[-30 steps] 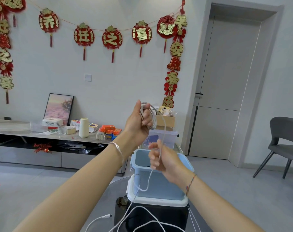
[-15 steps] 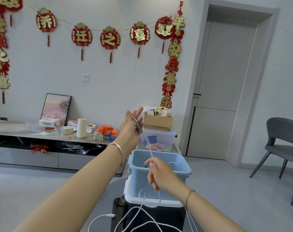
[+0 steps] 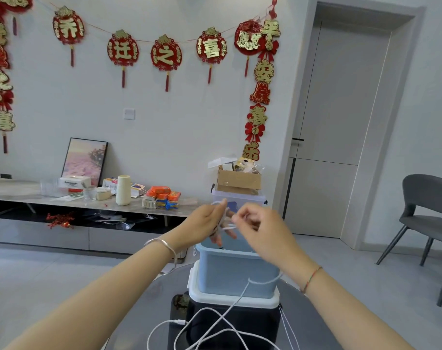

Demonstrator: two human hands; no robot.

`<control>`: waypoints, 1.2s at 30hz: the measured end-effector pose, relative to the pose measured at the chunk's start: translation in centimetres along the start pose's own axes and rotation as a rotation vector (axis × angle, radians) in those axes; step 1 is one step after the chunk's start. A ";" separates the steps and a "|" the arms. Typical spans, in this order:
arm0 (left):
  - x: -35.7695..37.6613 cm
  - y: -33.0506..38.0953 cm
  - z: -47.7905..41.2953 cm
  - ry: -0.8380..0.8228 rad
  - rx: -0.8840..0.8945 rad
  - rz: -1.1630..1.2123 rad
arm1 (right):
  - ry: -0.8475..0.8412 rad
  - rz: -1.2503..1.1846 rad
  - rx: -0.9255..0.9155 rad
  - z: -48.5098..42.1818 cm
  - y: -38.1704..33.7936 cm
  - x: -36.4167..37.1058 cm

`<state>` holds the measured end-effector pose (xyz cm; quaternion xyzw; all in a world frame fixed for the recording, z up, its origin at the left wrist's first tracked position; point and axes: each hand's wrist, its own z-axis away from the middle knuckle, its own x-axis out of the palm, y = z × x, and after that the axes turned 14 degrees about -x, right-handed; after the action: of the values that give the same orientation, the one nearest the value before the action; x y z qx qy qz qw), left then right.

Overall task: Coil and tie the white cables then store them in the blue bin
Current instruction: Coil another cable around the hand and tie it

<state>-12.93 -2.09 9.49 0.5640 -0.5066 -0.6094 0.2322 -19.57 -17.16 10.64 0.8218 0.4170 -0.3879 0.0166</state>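
partly coiled white cable above open blue bin

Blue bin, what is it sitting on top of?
The blue bin sits on a white lid over a black box. Loose white cables trail down across both. What the box holds is hidden by the lid and its dark walls.

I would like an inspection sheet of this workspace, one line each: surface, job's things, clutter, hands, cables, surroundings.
surface: grey round table, partly in view.
job's things: blue bin on a white-lidded dark box; white coil held above it.
clutter: orange packets on the low cabinet.
hands: left hand holds the coil; right hand pinches the loose cable.
cables: loose cable sprawls over the dark box, plug end beside it.
surroundings: red decorations, closed door, grey chair.
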 end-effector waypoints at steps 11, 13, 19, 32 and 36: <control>0.2 2.6 3.6 -0.566 -0.047 0.381 | 0.318 -0.530 0.179 -2.5 1.4 -1.4; -0.2 3.1 3.4 -0.629 -0.062 0.664 | 0.336 -0.650 0.281 -2.6 1.7 -0.9; 0.0 4.9 2.3 -0.515 -0.025 1.220 | 0.223 -0.795 0.509 -2.4 0.3 2.5; -1.5 3.9 -2.1 0.179 0.002 0.999 | -0.370 -0.465 0.366 1.3 -0.9 3.8; -1.0 2.6 -1.9 0.240 0.057 0.570 | -0.494 -0.148 0.176 1.5 -2.5 2.6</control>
<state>-11.68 -2.92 12.50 0.4734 -0.6301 -0.4344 0.4360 -21.36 -14.34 8.64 0.6678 0.4239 -0.6116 0.0179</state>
